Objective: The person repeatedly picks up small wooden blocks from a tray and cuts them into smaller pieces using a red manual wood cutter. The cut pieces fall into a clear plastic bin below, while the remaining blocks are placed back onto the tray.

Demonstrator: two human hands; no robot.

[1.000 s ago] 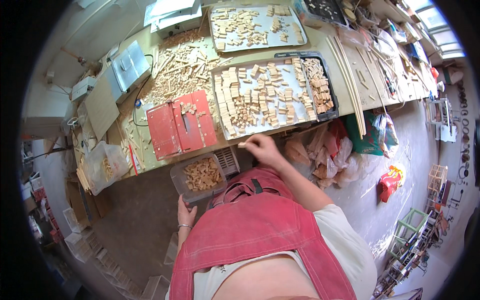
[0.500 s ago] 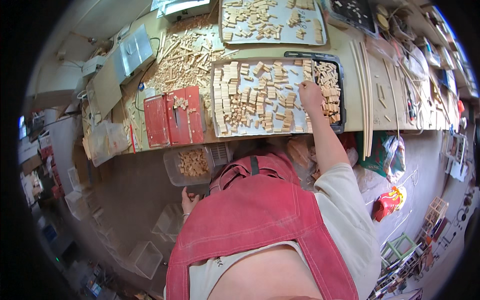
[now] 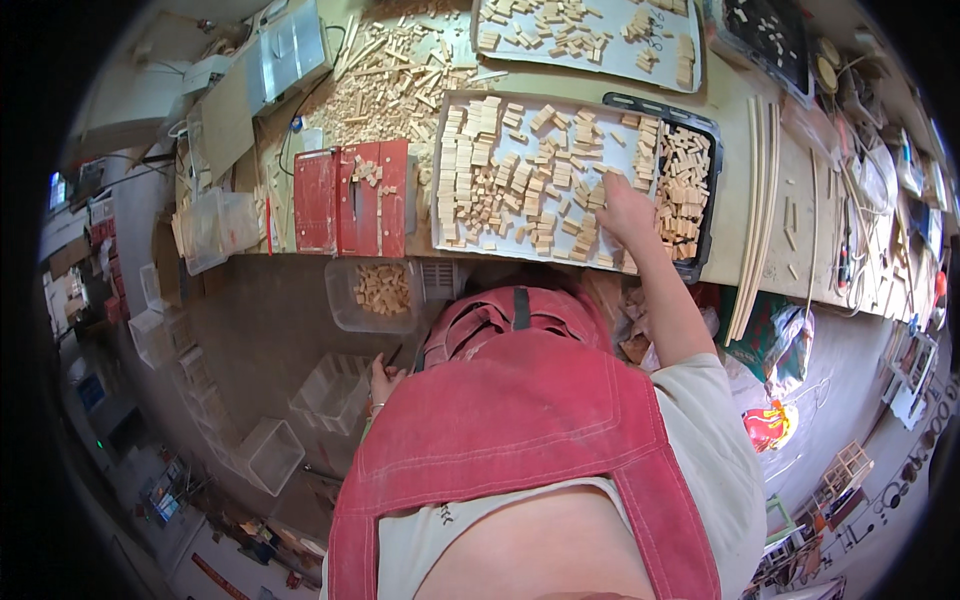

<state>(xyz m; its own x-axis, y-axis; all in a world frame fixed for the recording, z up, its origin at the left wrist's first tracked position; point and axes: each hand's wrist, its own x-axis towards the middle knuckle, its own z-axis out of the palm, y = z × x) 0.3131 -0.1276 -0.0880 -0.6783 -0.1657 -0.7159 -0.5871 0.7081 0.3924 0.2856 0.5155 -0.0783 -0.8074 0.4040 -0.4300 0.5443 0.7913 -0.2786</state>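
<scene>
My right hand (image 3: 625,208) reaches over the white tray (image 3: 436,225) of small pale wooden blocks (image 3: 468,135), at its right part, with fingers curled among the pieces; what they hold is hidden. Alongside, a black crate (image 3: 712,185) holds a dense pile of blocks. Low at my left side, my left hand (image 3: 385,378) is partly hidden by my red apron (image 3: 500,420), its fingers curled near a dark, thin thing I cannot make out. Beyond it, a clear bin (image 3: 345,295) of blocks sits below the bench edge.
The bench (image 3: 740,240) holds a red board jig (image 3: 315,200), wood offcuts (image 3: 390,70), a second tray (image 3: 540,50) and long sticks (image 3: 760,215). Plastic bags (image 3: 775,350) lie beneath at right. Clear crates (image 3: 268,455) stand on the floor at left.
My right hand has risen from the bench's front edge onto the tray, then shifted slightly toward me. My left hand has left the clear bin's edge and dropped beside me.
</scene>
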